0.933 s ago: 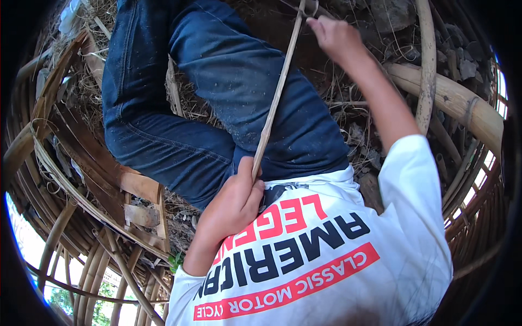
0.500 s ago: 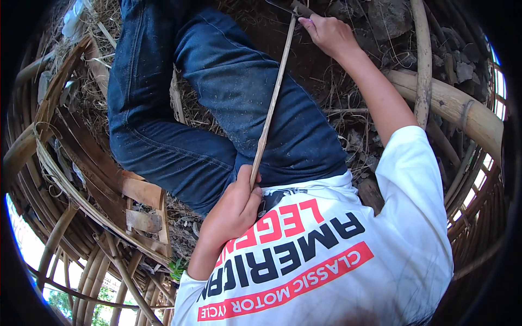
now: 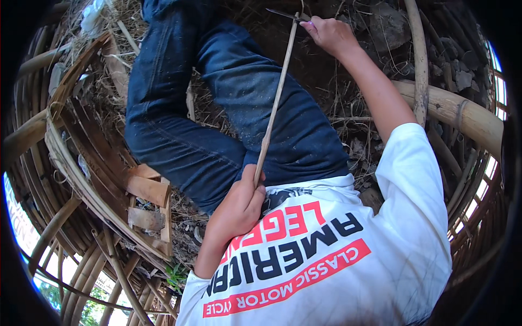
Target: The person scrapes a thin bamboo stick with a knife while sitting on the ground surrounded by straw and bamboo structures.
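A long, thin wooden stick [image 3: 276,103] runs from my waist up across my thigh toward the far side. Its near end is in my left hand [image 3: 237,206], whose fingers are wrapped round it close to my belly. Out at the far end, my right hand [image 3: 333,38] grips a knife by its handle, which the fingers mostly hide. The dark, narrow blade of the knife [image 3: 280,13] points left and crosses the stick near its tip. Whether the edge is biting into the wood is too small to tell.
My bent legs in dark jeans [image 3: 179,141] lie under the stick. A thick bamboo pole [image 3: 462,111] and a thinner upright pole [image 3: 420,65] stand at the right. Stones [image 3: 389,27] and dry roots cover the far ground. Split bamboo strips [image 3: 89,201] curve along the left.
The view has shifted slightly, so the legs and left-hand bamboo appear farther right. More of the knife blade and the stick's far tip shows. Both hands keep their holds.
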Available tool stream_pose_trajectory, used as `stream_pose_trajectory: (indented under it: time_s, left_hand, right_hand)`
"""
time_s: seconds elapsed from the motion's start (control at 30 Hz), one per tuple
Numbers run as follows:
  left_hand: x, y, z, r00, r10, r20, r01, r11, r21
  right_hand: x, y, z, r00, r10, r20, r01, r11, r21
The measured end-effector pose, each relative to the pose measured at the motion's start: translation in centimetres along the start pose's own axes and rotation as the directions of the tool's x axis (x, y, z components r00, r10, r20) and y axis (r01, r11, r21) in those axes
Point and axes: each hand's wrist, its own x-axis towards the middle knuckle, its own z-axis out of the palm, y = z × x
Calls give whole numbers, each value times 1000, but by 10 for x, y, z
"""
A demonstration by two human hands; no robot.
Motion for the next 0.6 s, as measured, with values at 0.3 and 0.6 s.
stream_pose_trajectory:
  time_s: [0.3, 0.6]
  left_hand:
    - [-11, -11, -21, 984, 74, -161, -103, 979, -179]
    - [-3, 8, -16, 983, 181, -2, -178, 962, -206]
  right_hand:
    - [8, 71, -71, 969, 229, -89, -230, 973, -4]
    - [-16, 44, -67, 857, 500, -126, -415, 814, 406]
